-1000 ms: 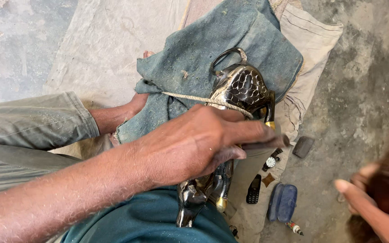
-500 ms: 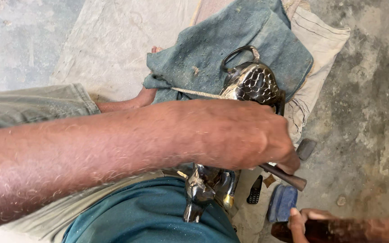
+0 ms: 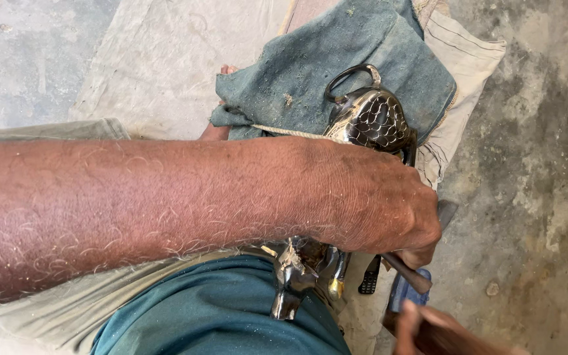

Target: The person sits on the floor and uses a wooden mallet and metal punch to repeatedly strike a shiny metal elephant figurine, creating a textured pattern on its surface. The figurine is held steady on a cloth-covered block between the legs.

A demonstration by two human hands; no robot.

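Note:
A dark, shiny carved animal figure (image 3: 369,118) with a scale pattern lies on a teal cloth (image 3: 336,59), with a pale rope (image 3: 284,131) drawn across it. Its lower end (image 3: 294,276) pokes out below my forearm, over my teal-clad lap. My left hand (image 3: 376,204) reaches across from the left and covers the figure's middle. It is closed around a thin dark metal tool (image 3: 407,273) that slants down to the right. My right hand (image 3: 422,325) is at the bottom edge, gripping a dark brown wooden piece, mostly out of frame.
A pale sackcloth (image 3: 165,59) is spread under the teal cloth on a rough concrete floor (image 3: 534,164). A small black keypad device (image 3: 369,279) and a blue object (image 3: 405,296) lie beside my lap. Toes of a foot (image 3: 228,69) show by the cloth.
My left forearm has swung across and nearer the camera, with the hand shifting right and down with the metal tool. My right hand moved from the right edge to the bottom edge.

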